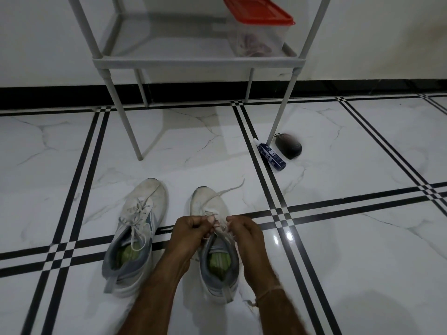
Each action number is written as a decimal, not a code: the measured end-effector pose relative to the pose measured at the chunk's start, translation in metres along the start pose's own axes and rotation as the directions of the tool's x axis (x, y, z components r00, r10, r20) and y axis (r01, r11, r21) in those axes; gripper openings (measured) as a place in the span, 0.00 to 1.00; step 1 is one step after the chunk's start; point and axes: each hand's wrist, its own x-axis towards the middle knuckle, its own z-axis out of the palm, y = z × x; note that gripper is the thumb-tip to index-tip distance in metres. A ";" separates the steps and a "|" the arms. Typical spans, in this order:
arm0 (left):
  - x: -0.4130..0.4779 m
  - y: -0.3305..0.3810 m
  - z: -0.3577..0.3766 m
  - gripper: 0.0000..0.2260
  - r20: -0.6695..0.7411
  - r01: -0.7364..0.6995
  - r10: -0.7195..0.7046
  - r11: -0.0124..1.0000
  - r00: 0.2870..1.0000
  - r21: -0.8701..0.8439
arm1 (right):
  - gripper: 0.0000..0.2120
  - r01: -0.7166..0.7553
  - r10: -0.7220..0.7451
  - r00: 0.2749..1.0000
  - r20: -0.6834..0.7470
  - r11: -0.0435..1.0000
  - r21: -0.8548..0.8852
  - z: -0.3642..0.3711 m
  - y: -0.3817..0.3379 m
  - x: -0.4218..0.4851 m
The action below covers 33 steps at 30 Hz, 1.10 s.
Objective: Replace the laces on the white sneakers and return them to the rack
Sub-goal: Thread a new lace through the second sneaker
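Note:
Two white sneakers with grey heels and green insoles stand toes-forward on the tiled floor. The left sneaker (137, 228) is laced, its lace ends lying loose over the tongue. Over the tongue of the right sneaker (212, 238), my left hand (191, 232) and my right hand (244, 234) each pinch the white lace (223, 193). One lace end trails forward past the toe. The grey rack (193, 60) stands ahead against the wall.
A clear box with a red lid (258, 27) sits on the rack's lower shelf. By the rack's front right leg lie a dark blue bottle (271, 154) and a dark brush (289, 146). The floor is glossy white tile with black stripes.

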 end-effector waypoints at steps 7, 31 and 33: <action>-0.002 -0.004 -0.003 0.10 -0.028 0.037 -0.039 0.997 0.999 -0.075 | 0.19 0.114 -0.079 0.983 0.166 0.970 -0.215 -0.009 -0.021 0.009; -0.008 -0.004 0.013 0.09 -0.129 -0.072 0.074 0.997 0.989 0.018 | 0.34 -0.109 0.134 0.991 0.000 0.809 -0.578 -0.007 -0.021 0.009; -0.010 -0.003 0.013 0.08 -0.120 -0.082 0.089 0.995 0.989 0.056 | 0.26 -0.119 0.152 0.988 0.026 0.856 -0.503 0.004 -0.015 0.011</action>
